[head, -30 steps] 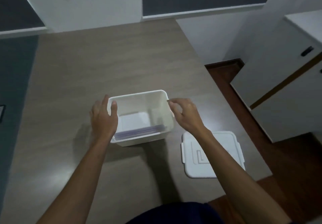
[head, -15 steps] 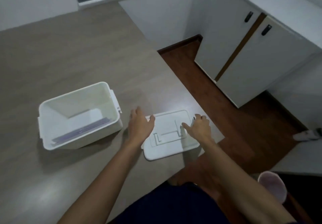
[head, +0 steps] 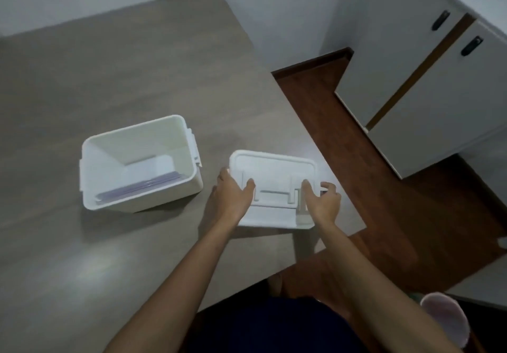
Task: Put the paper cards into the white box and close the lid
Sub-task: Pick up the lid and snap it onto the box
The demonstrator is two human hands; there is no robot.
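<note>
The white box (head: 181,130) stands open on the grey-brown table (head: 137,72), left of centre. Pale purple paper cards (head: 140,188) lie flat on its floor along the near wall. To its right is the white lid (head: 274,168), handle side up, its near edge raised off the table. My left hand (head: 230,196) grips the lid's left side, thumb on top. On the lid's right side is my right hand (head: 323,201), fingers curled around the edge.
The table's right edge runs just past the lid, with dark red floor (head: 384,188) beyond it. White cabinets (head: 428,83) with black handles stand to the right. A pinkish round object (head: 444,319) sits at the lower right.
Both hands left the box's rim and went right to the lid. They now grip its two sides, and its near edge has come up off the table. The view swung right.
</note>
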